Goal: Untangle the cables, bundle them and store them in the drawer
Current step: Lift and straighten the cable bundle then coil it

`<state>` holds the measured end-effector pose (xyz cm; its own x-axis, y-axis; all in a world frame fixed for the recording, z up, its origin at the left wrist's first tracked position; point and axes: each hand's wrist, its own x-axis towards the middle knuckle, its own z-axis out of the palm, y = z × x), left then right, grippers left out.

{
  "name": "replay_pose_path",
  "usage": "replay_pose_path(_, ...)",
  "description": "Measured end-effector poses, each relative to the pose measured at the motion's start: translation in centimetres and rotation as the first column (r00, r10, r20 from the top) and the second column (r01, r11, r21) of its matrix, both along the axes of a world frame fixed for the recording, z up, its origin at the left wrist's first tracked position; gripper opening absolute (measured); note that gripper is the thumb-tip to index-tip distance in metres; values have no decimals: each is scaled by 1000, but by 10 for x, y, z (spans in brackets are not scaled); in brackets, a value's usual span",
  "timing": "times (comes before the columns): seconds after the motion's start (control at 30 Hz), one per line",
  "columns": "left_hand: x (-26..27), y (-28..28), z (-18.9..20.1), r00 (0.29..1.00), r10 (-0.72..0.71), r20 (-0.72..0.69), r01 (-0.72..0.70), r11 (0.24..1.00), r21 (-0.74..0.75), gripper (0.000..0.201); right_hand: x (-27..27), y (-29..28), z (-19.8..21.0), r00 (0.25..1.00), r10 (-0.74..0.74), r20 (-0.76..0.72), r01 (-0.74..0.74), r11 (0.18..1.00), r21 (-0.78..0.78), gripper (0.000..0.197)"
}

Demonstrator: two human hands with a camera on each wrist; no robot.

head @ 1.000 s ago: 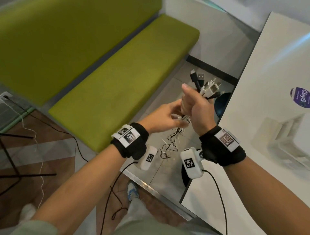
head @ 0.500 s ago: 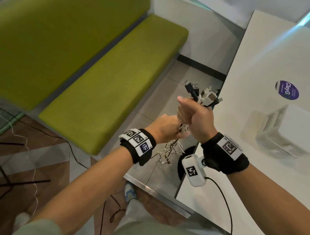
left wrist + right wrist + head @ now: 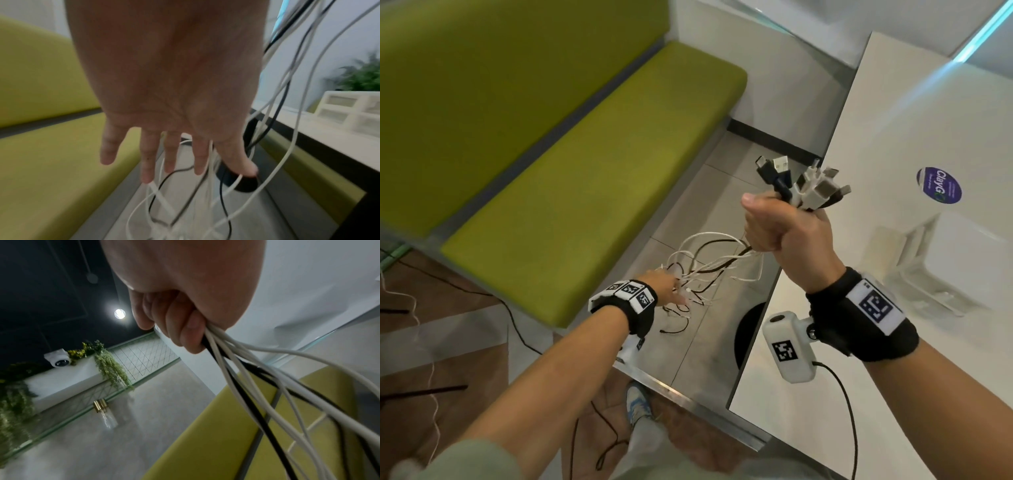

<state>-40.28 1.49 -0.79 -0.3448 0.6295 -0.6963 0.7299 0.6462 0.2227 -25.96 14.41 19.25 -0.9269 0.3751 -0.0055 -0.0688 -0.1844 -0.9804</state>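
My right hand (image 3: 780,226) grips a bunch of white and black cables (image 3: 709,263) in a fist, raised beside the table edge. Their plug ends (image 3: 808,185) stick up out of the top of the fist. In the right wrist view the curled fingers (image 3: 185,331) clamp the cable strands (image 3: 246,378), which fan out downward. My left hand (image 3: 671,287) is lower and to the left, with straight spread fingers (image 3: 170,157) combing through the hanging cables (image 3: 216,194); some strands run between them. A white drawer unit (image 3: 955,263) stands on the table to the right.
A white table (image 3: 893,137) with a purple round sticker (image 3: 939,185) fills the right side. A green bench (image 3: 592,178) runs along the left. The table's black round base (image 3: 748,332) and tiled floor lie below the cables. A plant (image 3: 362,76) stands behind the drawers.
My left hand has left the spot just under the right fist and slid down and left along the cables with fingers spread. The right fist stayed raised; the strands now hang longer.
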Motion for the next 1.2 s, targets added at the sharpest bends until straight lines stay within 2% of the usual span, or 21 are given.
replay_pose_path(0.1, -2, 22, 30, 997, -1, -83, 14, 987, 157, 37, -7, 4, -7, 999, -20, 38, 19, 1000, 11, 49)
replay_pose_path(0.17, -5, 35, 56, 990, 76, -122, -25, 926, 377, 31, -10, 4, -14, 997, -28, 66, 26, 999, 26, 47)
replay_pose_path(0.2, -5, 39, 70, 990, 126, -65, -76, 860, 505, 31, -10, 4, -16, 997, -33, 76, 31, 999, 36, 46)
replay_pose_path(0.23, -5, 43, 84, 987, 138, 79, -158, 787, 596, 32, -10, 4, -18, 996, -44, 78, 41, 998, 44, 46)
replay_pose_path(0.27, -3, 44, 97, 958, 82, 274, -243, 736, 631, 34, -11, 4, -18, 995, -61, 74, 58, 997, 50, 45)
replay_pose_path(0.3, 1, 44, 107, 890, -8, 455, -306, 729, 612, 37, -11, 4, -18, 995, -79, 66, 75, 996, 56, 45)
replay_pose_path(0.33, 7, 44, 114, 825, -77, 560, -322, 750, 578, 37, -11, 3, -18, 994, -91, 59, 88, 994, 58, 45)
replay_pose_path(0.37, 13, 44, 118, 790, -117, 601, -311, 769, 559, 32, -11, 2, -17, 993, -98, 58, 95, 994, 51, 44)
replay_pose_path(0.43, 24, 44, 120, 815, -119, 568, -289, 765, 575, 18, -12, 1, -16, 991, -115, 68, 114, 993, 18, 42)
replay_pose_path(0.5, 31, 47, 115, 865, -140, 482, -240, 728, 642, 20, -11, 2, -16, 990, -120, 74, 119, 993, 18, 43)
replay_pose_path(0.6, 34, 54, 105, 954, -193, 230, -8, 748, 663, 14, -8, 1, -14, 991, -96, 90, 87, 991, 100, 42)
replay_pose_path(0.63, 33, 56, 100, 968, -169, 183, 10, 761, 649, 17, -6, -2, -12, 992, -86, 89, 75, 990, 122, 42)
replay_pose_path(0.73, 29, 63, 85, 977, -108, 182, -32, 776, 630, 16, -1, -9, -6, 995, -69, 72, 56, 984, 168, 42)
replay_pose_path(0.83, 23, 64, 67, 978, -105, 178, -17, 816, 578, 28, 3, -13, -3, 991, -96, 93, 74, 973, 219, 38)
replay_pose_path(0.93, 24, 68, 48, 975, -69, 210, -52, 851, 523, 27, 5, -16, -5, 989, -48, 142, 9, 965, 263, 33)
replay_pose_path(1.13, -2, 75, -21, 982, 76, 176, -141, 908, 395, 17, 11, -18, -1, 987, 15, 157, -46, 980, 192, 35)
replay_pose_path(1.2, -3, 61, -16, 988, 126, 93, -151, 923, 355, 63, 10, -17, 2, 988, 54, 143, -78, 983, 164, 35)
